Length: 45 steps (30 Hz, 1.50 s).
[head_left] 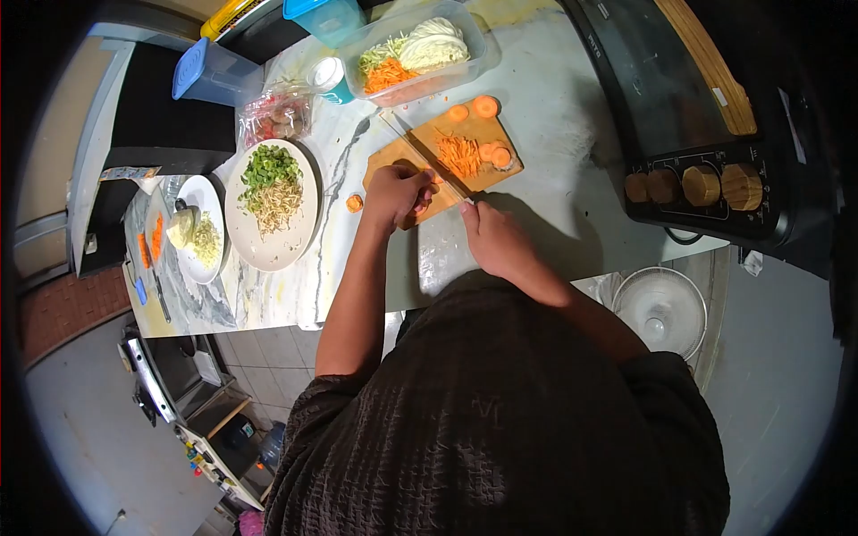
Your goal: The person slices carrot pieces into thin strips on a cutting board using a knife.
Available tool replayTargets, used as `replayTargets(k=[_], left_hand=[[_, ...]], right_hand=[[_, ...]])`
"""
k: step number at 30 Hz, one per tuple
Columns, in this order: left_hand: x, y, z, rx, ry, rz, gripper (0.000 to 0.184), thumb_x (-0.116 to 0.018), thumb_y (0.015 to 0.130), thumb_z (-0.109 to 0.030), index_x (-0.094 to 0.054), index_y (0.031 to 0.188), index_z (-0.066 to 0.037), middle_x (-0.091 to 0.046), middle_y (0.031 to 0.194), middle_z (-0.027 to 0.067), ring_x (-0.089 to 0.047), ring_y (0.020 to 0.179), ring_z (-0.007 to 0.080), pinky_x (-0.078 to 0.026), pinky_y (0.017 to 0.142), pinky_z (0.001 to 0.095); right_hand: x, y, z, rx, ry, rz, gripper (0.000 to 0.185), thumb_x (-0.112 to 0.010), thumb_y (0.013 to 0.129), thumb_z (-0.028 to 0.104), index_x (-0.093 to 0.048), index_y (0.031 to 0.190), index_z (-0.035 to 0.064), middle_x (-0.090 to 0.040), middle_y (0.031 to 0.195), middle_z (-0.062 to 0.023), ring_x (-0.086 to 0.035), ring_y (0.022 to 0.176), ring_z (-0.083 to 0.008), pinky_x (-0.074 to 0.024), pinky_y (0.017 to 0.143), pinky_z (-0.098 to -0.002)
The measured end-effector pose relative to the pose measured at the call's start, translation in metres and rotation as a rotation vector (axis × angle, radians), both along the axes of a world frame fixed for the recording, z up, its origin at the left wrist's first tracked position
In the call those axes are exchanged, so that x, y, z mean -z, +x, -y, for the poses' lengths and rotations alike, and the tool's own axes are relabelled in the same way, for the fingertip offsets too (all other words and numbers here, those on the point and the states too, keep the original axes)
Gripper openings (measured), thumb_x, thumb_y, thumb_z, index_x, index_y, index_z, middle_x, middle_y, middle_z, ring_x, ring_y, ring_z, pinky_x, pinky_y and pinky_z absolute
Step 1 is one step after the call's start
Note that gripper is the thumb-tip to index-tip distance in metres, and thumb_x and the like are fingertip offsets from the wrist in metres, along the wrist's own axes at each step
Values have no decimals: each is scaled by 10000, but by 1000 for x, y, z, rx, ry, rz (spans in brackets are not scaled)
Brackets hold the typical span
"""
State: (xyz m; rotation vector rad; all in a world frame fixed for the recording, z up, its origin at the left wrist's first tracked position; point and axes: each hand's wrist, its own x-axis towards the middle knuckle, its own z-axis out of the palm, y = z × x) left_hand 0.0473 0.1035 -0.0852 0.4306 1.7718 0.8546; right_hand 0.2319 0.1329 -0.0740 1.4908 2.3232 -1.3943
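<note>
A wooden cutting board point(492, 185) lies at an angle on the marble counter. My right hand point(497, 234) is closed round the handle of a knife point(438, 166), whose blade crosses the board towards the upper left. Bent over the left part of the board, my left hand point(399, 195) presses its fingers on carrot pieces point(427, 192) beside the blade. Beyond the knife lie a heap of shredded carrot point(458, 156) and round carrot slices point(495, 154). Two more slices point(485, 106) sit at the board's far edge, and a carrot end point(354, 203) rests off its left corner.
A clear container point(478, 61) holds cabbage and shredded carrot behind the board. To the left are a large plate point(306, 210) of greens and sprouts, a smaller plate point(185, 259), a plastic bag point(268, 116) and a cup point(331, 79). A black oven point(626, 107) stands right.
</note>
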Motion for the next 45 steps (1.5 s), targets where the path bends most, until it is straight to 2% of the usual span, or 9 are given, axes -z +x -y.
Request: replayTargets(k=[19, 22, 30, 34, 45], left_hand=[[3, 2, 0, 6, -3, -64, 286, -627, 904, -199, -603, 709, 8, -564, 546, 38, -468, 410, 87, -352, 375, 268], [5, 1, 1, 17, -1, -57, 284, -629, 903, -197, -606, 710, 9, -557, 534, 36, -473, 413, 87, -352, 377, 266], [4, 3, 1, -11, 19, -49, 275, -637, 899, -192, -608, 740, 30, -571, 558, 43, -482, 429, 94, -345, 377, 270], [4, 3, 0, -15, 36, -35, 270, -635, 898, -188, -606, 740, 30, -573, 567, 45, -484, 434, 95, -343, 375, 269], [5, 1, 1, -7, 17, -7, 260, -619, 903, -169, -615, 726, 21, -567, 560, 39, -475, 427, 94, -339, 372, 266]], right_hand=[[2, -1, -3, -15, 1, 16, 474, -390, 1003, 374, -581, 871, -39, -637, 783, -287, -621, 795, -482, -492, 728, -547], [7, 0, -5, -42, -4, 10, 464, -382, 1009, 379, -554, 885, -34, -622, 797, -293, -590, 798, -501, -456, 716, -565], [6, -10, -11, -8, -71, -4, 496, -384, 1007, 389, -576, 858, -42, -622, 795, -308, -595, 807, -500, -465, 730, -558], [6, -8, -7, 14, 4, -9, 497, -399, 997, 381, -604, 848, -46, -636, 763, -293, -621, 772, -487, -490, 724, -549], [3, 15, -2, -7, 36, 19, 469, -386, 1000, 412, -547, 896, -16, -627, 814, -289, -581, 824, -497, -439, 751, -577]])
